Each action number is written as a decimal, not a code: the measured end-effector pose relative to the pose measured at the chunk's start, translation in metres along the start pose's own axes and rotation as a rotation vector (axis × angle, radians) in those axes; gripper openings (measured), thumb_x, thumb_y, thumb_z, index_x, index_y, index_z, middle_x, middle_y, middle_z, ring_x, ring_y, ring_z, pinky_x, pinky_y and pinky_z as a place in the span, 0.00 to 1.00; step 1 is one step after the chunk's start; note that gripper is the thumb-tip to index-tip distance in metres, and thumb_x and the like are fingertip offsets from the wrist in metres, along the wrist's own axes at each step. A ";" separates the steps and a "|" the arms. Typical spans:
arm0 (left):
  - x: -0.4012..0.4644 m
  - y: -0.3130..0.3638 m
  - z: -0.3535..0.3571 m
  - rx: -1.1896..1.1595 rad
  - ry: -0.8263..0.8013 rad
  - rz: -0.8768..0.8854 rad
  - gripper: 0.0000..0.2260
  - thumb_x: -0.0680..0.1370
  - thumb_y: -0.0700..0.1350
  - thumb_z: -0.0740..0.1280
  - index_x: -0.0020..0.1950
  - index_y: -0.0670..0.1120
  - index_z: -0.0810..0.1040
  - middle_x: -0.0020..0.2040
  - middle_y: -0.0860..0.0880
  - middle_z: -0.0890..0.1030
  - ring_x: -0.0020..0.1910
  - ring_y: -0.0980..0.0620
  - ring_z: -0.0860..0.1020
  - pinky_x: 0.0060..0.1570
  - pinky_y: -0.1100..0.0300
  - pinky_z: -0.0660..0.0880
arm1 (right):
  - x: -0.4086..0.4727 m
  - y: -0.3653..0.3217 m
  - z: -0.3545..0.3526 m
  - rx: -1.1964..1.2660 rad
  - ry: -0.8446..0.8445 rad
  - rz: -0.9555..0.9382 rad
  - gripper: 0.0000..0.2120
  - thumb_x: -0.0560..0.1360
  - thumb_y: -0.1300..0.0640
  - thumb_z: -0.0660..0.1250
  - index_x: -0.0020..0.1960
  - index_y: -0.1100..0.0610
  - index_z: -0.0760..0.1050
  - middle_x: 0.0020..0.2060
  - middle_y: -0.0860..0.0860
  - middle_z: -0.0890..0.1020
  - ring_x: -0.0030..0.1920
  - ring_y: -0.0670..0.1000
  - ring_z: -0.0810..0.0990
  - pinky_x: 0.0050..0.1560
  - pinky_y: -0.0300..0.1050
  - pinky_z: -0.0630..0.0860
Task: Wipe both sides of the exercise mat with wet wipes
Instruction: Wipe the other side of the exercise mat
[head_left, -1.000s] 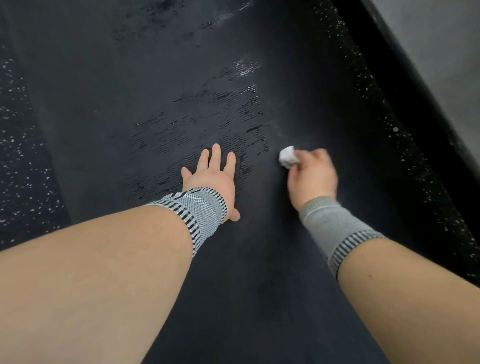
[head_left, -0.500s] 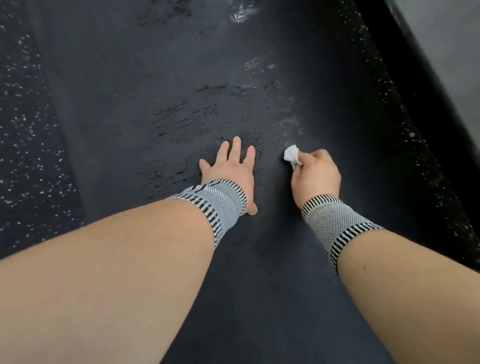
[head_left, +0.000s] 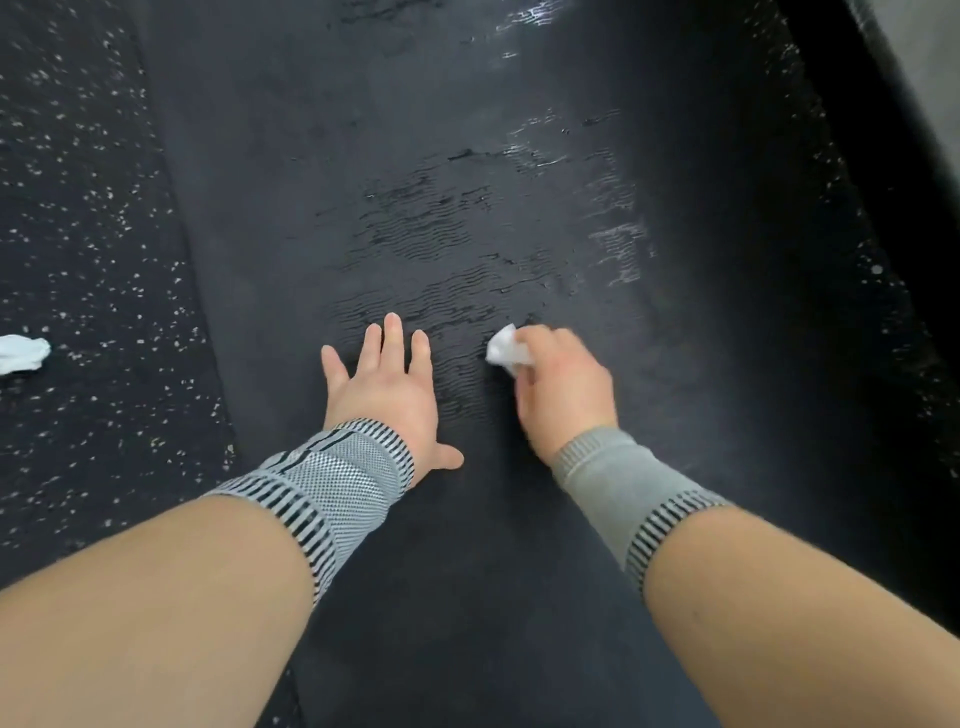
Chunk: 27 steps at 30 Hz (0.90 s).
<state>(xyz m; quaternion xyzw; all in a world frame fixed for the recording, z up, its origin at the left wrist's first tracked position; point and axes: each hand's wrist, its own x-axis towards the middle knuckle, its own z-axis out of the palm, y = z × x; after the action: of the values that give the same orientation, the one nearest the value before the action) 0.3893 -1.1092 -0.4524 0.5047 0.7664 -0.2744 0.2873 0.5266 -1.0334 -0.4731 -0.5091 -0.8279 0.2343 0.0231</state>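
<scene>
A dark grey exercise mat (head_left: 415, 156) lies flat on the floor and runs away from me, with wet streaks across its middle and far end. My left hand (head_left: 382, 387) presses flat on the mat, fingers straight and spread. My right hand (head_left: 563, 387) grips a crumpled white wet wipe (head_left: 505, 349) and holds it against the mat just right of my left hand. Both wrists wear grey striped wrist sleeves.
Black speckled rubber floor (head_left: 78, 234) lies on both sides of the mat. A second crumpled white wipe (head_left: 21, 352) lies on the floor at the far left edge. A black skirting and grey wall (head_left: 914, 78) run along the right.
My right hand with the wipe has slid left, closer to my left hand. The view has shifted left, bringing the wipe on the floor into sight. My left hand stays flat.
</scene>
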 end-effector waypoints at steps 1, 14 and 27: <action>0.000 0.001 0.000 0.003 0.003 -0.002 0.57 0.69 0.71 0.67 0.79 0.45 0.35 0.79 0.42 0.34 0.79 0.44 0.38 0.73 0.34 0.44 | -0.009 -0.012 0.010 0.010 -0.028 -0.107 0.09 0.66 0.66 0.72 0.46 0.58 0.78 0.38 0.57 0.76 0.32 0.60 0.76 0.29 0.45 0.69; -0.001 -0.006 0.012 -0.108 0.070 0.048 0.56 0.70 0.70 0.68 0.79 0.46 0.34 0.78 0.43 0.32 0.78 0.44 0.36 0.73 0.36 0.46 | -0.004 -0.024 0.019 0.052 -0.017 -0.060 0.07 0.71 0.62 0.66 0.49 0.59 0.78 0.43 0.54 0.74 0.34 0.54 0.72 0.34 0.42 0.69; 0.000 -0.009 0.011 -0.144 0.071 0.099 0.54 0.72 0.68 0.67 0.79 0.45 0.34 0.77 0.40 0.31 0.78 0.41 0.35 0.74 0.37 0.46 | -0.017 -0.042 0.032 0.092 0.037 0.040 0.05 0.70 0.65 0.68 0.45 0.60 0.80 0.39 0.53 0.76 0.32 0.52 0.71 0.36 0.39 0.65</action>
<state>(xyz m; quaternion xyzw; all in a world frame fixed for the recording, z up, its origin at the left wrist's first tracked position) 0.3826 -1.1195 -0.4587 0.5297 0.7678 -0.1860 0.3087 0.4908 -1.0758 -0.4811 -0.5282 -0.8053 0.2630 0.0571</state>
